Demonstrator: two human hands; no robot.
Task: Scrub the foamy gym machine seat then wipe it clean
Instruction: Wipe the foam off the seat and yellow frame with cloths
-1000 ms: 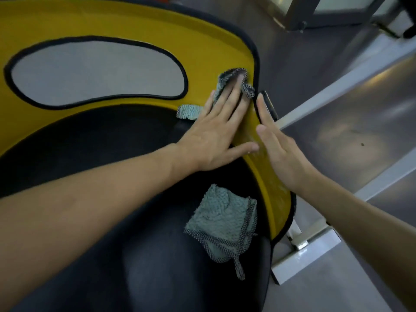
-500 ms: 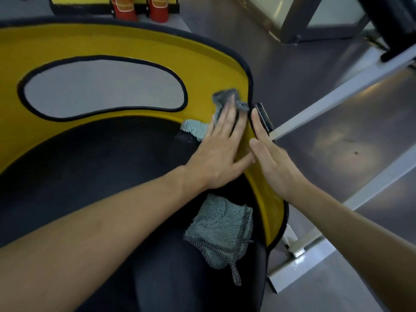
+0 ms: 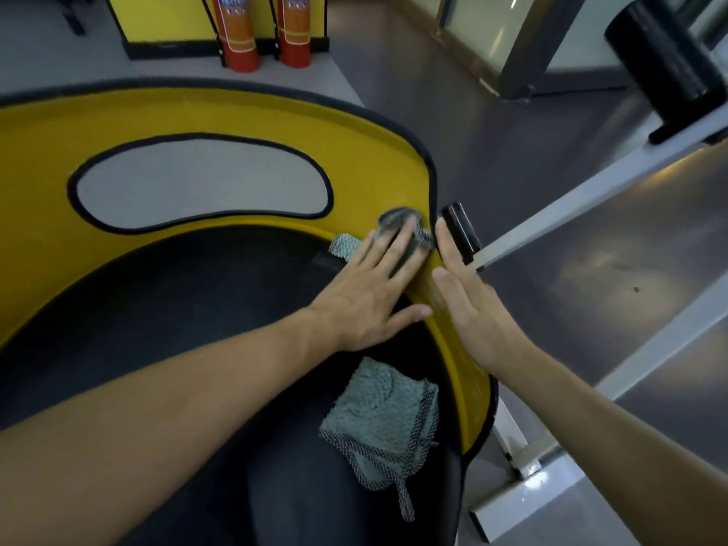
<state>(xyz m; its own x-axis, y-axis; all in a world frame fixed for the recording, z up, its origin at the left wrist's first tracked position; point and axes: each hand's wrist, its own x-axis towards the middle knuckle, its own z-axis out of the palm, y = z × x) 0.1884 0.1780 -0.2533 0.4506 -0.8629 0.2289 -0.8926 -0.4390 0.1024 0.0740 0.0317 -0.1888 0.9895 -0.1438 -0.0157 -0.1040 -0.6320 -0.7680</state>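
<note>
Nothing legible anywhere. One red cylindrical fire extinguisher (image 3: 237, 37) and a second red fire extinguisher (image 3: 295, 31) beside it each carry a pale label with dark lettering, too blurred to read.

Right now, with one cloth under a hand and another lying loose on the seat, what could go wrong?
The left hand presses the bunched cloth with flat fingers near the edge of the yellow rim; it could slide off onto the floor. The spare cloth lies loose on the black seat pad, where the left forearm might knock it off.
</note>
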